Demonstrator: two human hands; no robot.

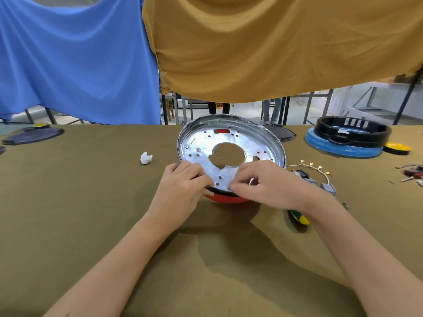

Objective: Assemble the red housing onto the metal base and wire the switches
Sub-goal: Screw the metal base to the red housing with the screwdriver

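Silver metal base (231, 143), a round pan with a big hole in its middle and many small holes, sits tilted inside the red housing (225, 198), of which only a red strip shows below the near rim. Both stand near the middle of the table (68, 191) under an olive cloth.

The left hand (183, 184) lies on the near-left rim with fingers bent, the fingertips pressing on the rim edge. The right hand (263, 184) comes from the right side, its fingers curled, and pinches a small white piece (251, 181) (I cannot tell what it is) just above the near rim. Both forearms stretch from the bottom corners toward the middle.

Right of the housing, just beside the right wrist, lie grey switches (320, 183) with pale wires (313, 167). A yellow-green tool handle (299, 218) lies under the right forearm. A white crumpled bit (146, 158) lies apart on the left, with bare cloth around it. At the far right a black ring (352, 129) rests on a blue part (343, 148). Blue and mustard cloths hang behind the far table edge.
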